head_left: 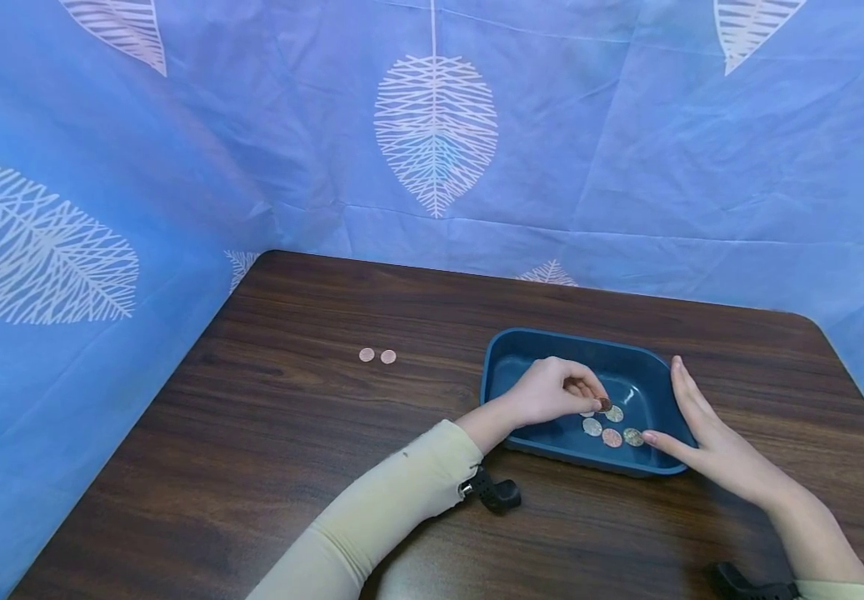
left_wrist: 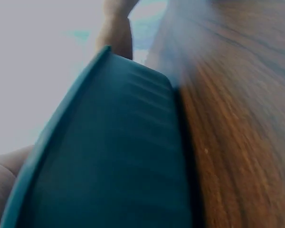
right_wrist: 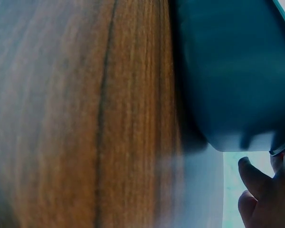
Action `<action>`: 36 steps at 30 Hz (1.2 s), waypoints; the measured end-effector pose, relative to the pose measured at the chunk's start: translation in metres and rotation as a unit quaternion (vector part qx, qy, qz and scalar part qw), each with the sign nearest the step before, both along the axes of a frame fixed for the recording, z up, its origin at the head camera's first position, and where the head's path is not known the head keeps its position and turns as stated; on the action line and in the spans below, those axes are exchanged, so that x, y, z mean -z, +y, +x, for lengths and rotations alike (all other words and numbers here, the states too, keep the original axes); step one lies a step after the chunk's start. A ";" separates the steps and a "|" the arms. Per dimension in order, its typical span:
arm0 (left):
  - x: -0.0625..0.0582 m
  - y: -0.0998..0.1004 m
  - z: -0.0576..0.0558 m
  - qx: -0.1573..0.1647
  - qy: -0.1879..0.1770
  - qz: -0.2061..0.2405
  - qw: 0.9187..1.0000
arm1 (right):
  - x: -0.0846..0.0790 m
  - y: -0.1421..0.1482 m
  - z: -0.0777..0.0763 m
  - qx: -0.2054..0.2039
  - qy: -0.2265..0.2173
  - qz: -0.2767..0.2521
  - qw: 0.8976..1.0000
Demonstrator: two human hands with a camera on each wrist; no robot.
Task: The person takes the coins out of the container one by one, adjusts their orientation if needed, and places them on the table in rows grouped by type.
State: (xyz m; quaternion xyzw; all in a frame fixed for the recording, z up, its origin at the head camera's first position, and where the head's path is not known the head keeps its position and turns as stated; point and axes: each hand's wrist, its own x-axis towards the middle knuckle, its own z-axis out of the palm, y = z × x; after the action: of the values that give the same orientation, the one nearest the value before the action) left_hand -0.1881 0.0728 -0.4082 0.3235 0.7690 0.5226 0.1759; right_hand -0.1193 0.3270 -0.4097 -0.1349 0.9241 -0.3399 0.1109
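In the head view, a blue plastic tray (head_left: 551, 337) sits on the table with several coins on its floor. My left hand (head_left: 551, 390) reaches over the tray and pinches a copper coin (head_left: 604, 404) between thumb and fingertips. Below it lie a silver coin (head_left: 591, 427), a copper coin (head_left: 611, 437) and a dull coin (head_left: 633, 437). My right hand (head_left: 727, 458) rests at the tray's right end, thumb over the rim and straight fingers along the outside. Both wrist views show mostly the tray's outer wall (left_wrist: 118, 142).
Two copper coins (head_left: 388, 357) lie side by side on the dark wooden table (head_left: 289, 417), left of the tray. Blue cloth (head_left: 551, 150) with white leaf prints hangs behind the table and along its sides.
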 end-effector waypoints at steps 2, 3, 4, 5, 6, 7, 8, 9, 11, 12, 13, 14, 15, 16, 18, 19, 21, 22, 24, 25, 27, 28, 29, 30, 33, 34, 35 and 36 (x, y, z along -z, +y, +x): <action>-0.001 -0.001 -0.001 -0.014 -0.019 0.034 0.999 | 0.000 0.000 0.000 -0.002 0.002 0.001 1.000; -0.001 -0.002 -0.001 -0.017 -0.027 0.052 0.998 | 0.000 0.000 0.000 -0.002 0.002 0.001 1.000; -0.002 -0.003 -0.001 -0.020 -0.032 0.067 0.997 | 0.000 0.001 0.000 -0.002 0.002 0.000 1.000; -0.002 -0.004 -0.002 -0.021 -0.038 0.082 0.996 | -0.001 0.000 0.000 -0.002 0.000 -0.001 1.000; -0.003 -0.006 -0.002 -0.021 -0.041 0.096 0.994 | -0.001 0.000 0.000 -0.002 0.000 -0.001 1.000; -0.004 -0.009 -0.003 -0.022 -0.043 0.105 0.993 | 0.000 0.000 0.000 -0.002 -0.001 -0.001 1.000; -0.006 -0.012 -0.003 -0.024 -0.041 0.112 0.993 | 0.000 0.000 0.000 -0.002 -0.001 -0.001 1.000; -0.008 -0.015 -0.004 -0.025 -0.040 0.118 0.992 | 0.000 -0.001 0.000 0.000 -0.003 -0.002 1.000; -0.013 -0.025 -0.006 -0.031 -0.031 0.129 0.991 | 0.000 -0.001 0.000 0.001 -0.001 -0.001 1.000; -0.016 -0.030 -0.008 -0.037 -0.025 0.132 0.990 | 0.000 -0.001 0.000 0.003 -0.001 0.001 1.000; -0.019 -0.036 -0.010 -0.043 -0.022 0.139 0.989 | 0.000 -0.001 0.001 0.003 0.000 0.001 1.000; -0.021 -0.043 -0.012 -0.049 -0.019 0.146 0.988 | 0.000 -0.001 0.001 0.003 0.001 0.001 1.000; -0.023 -0.051 -0.014 -0.054 -0.016 0.154 0.986 | 0.000 -0.001 0.001 0.003 0.002 0.002 1.000; -0.024 -0.058 -0.016 -0.062 -0.013 0.161 0.985 | 0.000 0.000 0.000 0.003 0.004 0.002 1.000; -0.025 -0.075 -0.021 -0.080 -0.006 0.169 0.982 | 0.001 0.000 0.000 0.003 0.005 0.004 1.000; -0.025 -0.083 -0.024 -0.089 -0.005 0.172 0.981 | 0.001 0.000 0.000 0.003 0.005 0.004 1.000; -0.024 -0.100 -0.028 -0.111 -0.001 0.174 0.978 | 0.001 0.000 0.000 0.003 0.008 0.005 1.000; -0.024 -0.109 -0.030 -0.123 -0.001 0.173 0.977 | 0.001 0.000 0.000 0.003 0.008 0.004 1.000; -0.022 -0.124 -0.033 -0.146 0.001 0.167 0.975 | 0.001 -0.001 0.000 0.004 0.010 0.002 1.000; -0.021 -0.131 -0.034 -0.158 0.000 0.164 0.974 | 0.000 0.000 0.000 0.004 0.010 0.002 1.000; -0.018 -0.144 -0.037 -0.176 -0.001 0.153 0.972 | 0.000 0.000 0.000 0.005 0.009 0.002 1.000; -0.015 -0.150 -0.038 -0.185 -0.001 0.144 0.972 | 0.000 -0.001 0.000 0.006 0.008 0.003 1.000; -0.013 -0.155 -0.039 -0.193 0.000 0.137 0.972 | 0.000 -0.001 0.000 0.007 0.007 0.005 1.000; -0.011 -0.160 -0.040 -0.201 0.001 0.128 0.971 | 0.000 -0.001 0.000 0.008 0.006 0.005 1.000; -0.004 -0.174 -0.043 -0.220 0.000 0.103 0.970 | 0.000 -0.001 0.000 0.009 0.005 0.010 1.000; -0.006 -0.178 -0.042 -0.225 -0.003 0.092 0.970 | 0.000 -0.001 0.000 0.009 0.005 0.010 1.000; -0.004 -0.182 -0.042 -0.231 -0.008 0.083 0.969 | 0.000 -0.001 0.000 0.009 0.005 0.010 1.000; -0.002 -0.185 -0.042 -0.237 -0.014 0.072 0.969 | 0.000 -0.001 0.000 0.009 0.005 0.010 1.000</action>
State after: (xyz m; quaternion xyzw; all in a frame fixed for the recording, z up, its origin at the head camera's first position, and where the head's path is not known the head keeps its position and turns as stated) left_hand -0.2306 -0.1126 -0.4061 0.1363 0.7818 0.6075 0.0339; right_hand -0.1192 0.3264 -0.4102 -0.1269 0.9292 -0.3311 0.1043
